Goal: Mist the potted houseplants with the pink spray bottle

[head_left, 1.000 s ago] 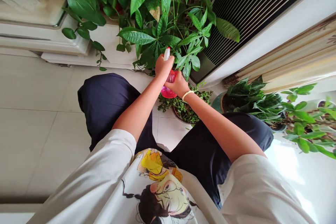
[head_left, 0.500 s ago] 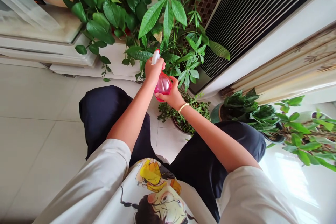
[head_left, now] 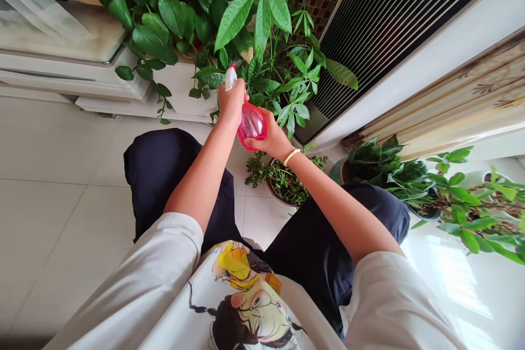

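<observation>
A pink see-through spray bottle [head_left: 253,123] with a white and red spray head is held out between both my hands. My left hand [head_left: 232,99] is wrapped round its neck and trigger, the fingers partly hidden behind it. With the thumb across the lower body, my right hand [head_left: 270,135] grips the bottle's side; a pale bangle circles that wrist. The nozzle points away from me at a tall plant with long green leaves [head_left: 262,22]. A low potted plant [head_left: 287,183] stands on the floor below my right hand.
A trailing leafy plant [head_left: 156,38] hangs over a white cabinet [head_left: 180,90] at the back left. On the right are a black slatted panel [head_left: 381,27], a cream curtain [head_left: 451,93] and several more potted plants [head_left: 389,167]. My knees are spread on either side.
Both hands have shifted the spray bottle a little to the left and up in view, and the bottle has tilted more. A faint mist may show near the nozzle.
</observation>
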Available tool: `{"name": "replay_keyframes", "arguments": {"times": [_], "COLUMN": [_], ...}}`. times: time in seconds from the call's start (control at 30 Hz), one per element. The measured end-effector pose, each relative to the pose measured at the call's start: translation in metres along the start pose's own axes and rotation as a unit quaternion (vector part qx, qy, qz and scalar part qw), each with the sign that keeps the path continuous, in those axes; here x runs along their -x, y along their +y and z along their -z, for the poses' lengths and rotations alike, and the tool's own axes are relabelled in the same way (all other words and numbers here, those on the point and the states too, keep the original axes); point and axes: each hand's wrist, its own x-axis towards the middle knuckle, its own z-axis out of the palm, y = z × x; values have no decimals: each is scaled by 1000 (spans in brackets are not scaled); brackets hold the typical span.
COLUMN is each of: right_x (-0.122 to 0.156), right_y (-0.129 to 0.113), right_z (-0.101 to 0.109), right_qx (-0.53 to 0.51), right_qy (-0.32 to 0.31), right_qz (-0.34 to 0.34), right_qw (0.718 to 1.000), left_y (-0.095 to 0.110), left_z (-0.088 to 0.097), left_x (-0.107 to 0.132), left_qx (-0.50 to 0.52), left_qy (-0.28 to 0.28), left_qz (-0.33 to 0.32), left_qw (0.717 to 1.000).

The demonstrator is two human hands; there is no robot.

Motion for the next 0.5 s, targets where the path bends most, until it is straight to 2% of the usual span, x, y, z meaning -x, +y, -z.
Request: {"name": "replay_keyframes", "arguments": {"times": [0.13, 0.37, 0.5], "right_x": [-3, -6, -4], "right_y": [2, 3, 2], "right_z": [-1, -3, -3], "right_qx": [-5, 9, 42], "right_qy": [-5, -14, -25], "right_qz": [21, 9, -8], "right_qw": [1000, 1000, 999], "left_y": [2, -5, -12], "left_z": [3, 10, 16], "left_x": [3, 6, 11], "left_qx": [13, 37, 55], "left_qy": [4, 31, 77], "left_qz": [-22, -49, -8], "left_qw": [1000, 998, 995]}}
